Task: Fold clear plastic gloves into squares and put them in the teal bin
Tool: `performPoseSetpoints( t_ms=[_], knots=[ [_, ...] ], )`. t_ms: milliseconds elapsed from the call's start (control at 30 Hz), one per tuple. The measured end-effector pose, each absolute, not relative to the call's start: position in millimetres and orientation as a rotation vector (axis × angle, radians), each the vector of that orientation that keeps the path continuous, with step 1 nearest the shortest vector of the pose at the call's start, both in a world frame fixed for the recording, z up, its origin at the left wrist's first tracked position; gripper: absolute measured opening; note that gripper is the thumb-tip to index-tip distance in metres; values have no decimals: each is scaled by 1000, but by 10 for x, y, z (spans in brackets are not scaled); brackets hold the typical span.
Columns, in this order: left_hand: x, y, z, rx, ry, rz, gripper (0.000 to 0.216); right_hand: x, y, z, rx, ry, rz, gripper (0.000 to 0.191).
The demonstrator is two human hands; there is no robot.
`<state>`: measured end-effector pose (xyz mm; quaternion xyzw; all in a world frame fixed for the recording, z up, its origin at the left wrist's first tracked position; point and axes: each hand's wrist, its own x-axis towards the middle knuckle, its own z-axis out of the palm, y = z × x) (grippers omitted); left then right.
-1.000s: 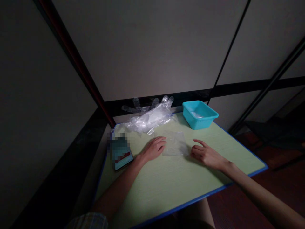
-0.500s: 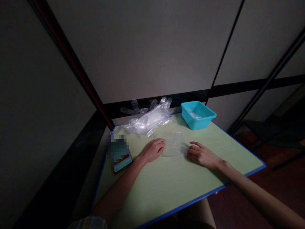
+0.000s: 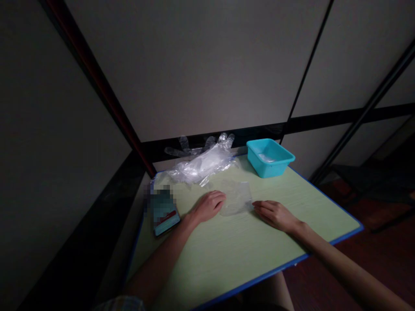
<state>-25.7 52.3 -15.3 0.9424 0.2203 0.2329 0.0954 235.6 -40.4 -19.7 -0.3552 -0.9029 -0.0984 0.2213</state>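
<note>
Flat on the table lies a thin clear plastic glove (image 3: 238, 198), squarish in outline, its fingers hard to make out. At its left edge rests my left hand (image 3: 211, 204), closed, with fingers curled onto the film. My right hand (image 3: 272, 214) is closed too, its fingertips pressed together on the right edge. Behind them is a crumpled heap of clear plastic gloves (image 3: 204, 166), some fingers standing up against the wall. A turquoise plastic basin (image 3: 270, 166) at the back right holds some clear plastic.
The pale green table (image 3: 227, 255) has a blue edge and stands against a panelled wall. A phone-like flat object (image 3: 166, 216), partly pixelated, lies at the left edge. A dark chair or stool (image 3: 376, 185) is off to the right.
My right hand's raised index finger has come down beside the others, and the fingertips have closed on the glove's right edge. My left hand has barely moved.
</note>
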Motion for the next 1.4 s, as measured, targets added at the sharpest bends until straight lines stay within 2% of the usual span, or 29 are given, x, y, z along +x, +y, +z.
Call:
performPoseSetpoints(
  t_ms=[233,633,1033,1167,1400],
  knots=[
    [-255,515,-151,2774,655,698,19,2365,-399,-195,-941,-2494,-77,27],
    [-258,500,-135,2670,676,754,20,2340,-236,-82,-908,-2690,-491,28],
    [-273,570,-109,2268,855,1026,18,2389,-294,-133,-901,-2675,-336,28],
    [-269,550,-97,2094,837,1015,11,2444,-453,-134,-861,-2666,-287,29],
    [-201,475,-91,1836,740,906,20,2446,-569,-105,-870,-2609,-181,30]
  ],
)
